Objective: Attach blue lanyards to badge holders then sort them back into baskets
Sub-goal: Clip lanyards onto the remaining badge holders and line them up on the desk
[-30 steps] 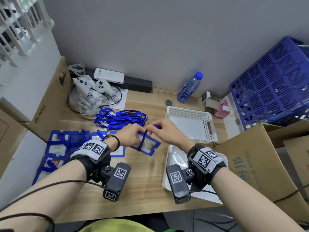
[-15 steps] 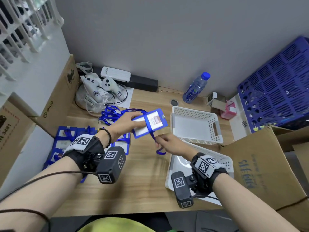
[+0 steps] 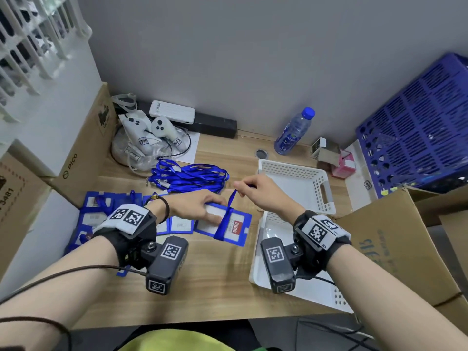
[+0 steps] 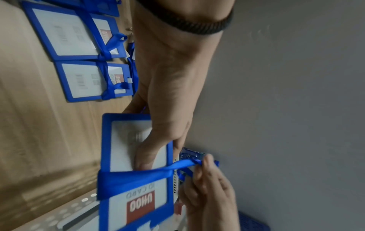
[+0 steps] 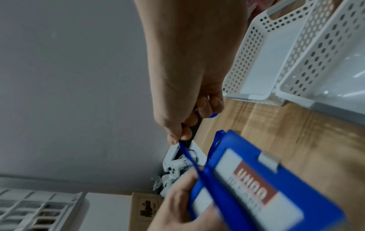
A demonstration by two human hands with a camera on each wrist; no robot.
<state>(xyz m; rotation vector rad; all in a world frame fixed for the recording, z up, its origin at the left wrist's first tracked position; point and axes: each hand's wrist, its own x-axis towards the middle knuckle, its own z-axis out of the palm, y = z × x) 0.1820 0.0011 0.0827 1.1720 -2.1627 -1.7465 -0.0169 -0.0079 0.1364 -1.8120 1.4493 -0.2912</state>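
- The left hand [image 3: 195,206] grips a blue badge holder [image 3: 229,228] just above the table [image 3: 215,279], thumb on its clear window.
- The right hand [image 3: 263,196] pinches the lanyard [image 3: 231,198] wrapped across the holder; the holder may touch the table.
- Beyond both hands lies a pile of lanyards [image 3: 190,177].

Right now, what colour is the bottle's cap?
Blue; the bottle cap shows best in the head view.

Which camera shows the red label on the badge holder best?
The left wrist view: the red label on the badge holder fills the frame, its letters sharp. The right wrist view shows it blurred; the head view shows it tiny.
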